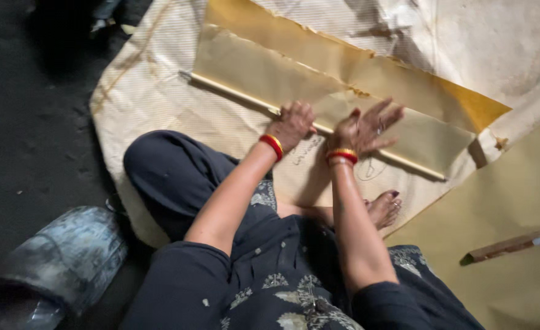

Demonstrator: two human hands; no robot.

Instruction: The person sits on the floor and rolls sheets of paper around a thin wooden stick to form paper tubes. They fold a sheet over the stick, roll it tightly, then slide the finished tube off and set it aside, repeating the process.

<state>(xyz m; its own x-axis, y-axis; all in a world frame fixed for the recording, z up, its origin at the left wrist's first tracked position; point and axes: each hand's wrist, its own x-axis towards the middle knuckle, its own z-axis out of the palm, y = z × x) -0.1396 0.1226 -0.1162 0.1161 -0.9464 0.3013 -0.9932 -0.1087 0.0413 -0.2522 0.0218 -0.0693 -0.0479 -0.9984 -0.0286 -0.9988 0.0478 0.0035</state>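
The thin rolled stick (233, 91) ran as a long diagonal across the floor covering, its far end up at the left and its near end down at the right, close to the person's bare foot (384, 208). It was pale gold, slim and straight, formed by the near edge of a tan paper sheet (264, 70) wound tight on itself. The sheet spread away from the roll, matte and a little creased, with a ragged torn upper edge; under it lay a brighter golden-yellow sheet (441, 98).

The left hand (291, 124) pressed down on the roll near its middle, fingers curled over it, palm down. The right hand (365, 128) lay just beside it, fingers spread flat and fanned on the paper over the roll, closed on nothing. Both wrists wore red and gold bangles (272, 145).

All this rested on a cream woven sack cloth (141, 91) spread over the dark floor. A brown wooden strip (514, 243) lay well apart at the right on another tan sheet, and a grey crumpled sack (62, 256) sat by the person's left knee.
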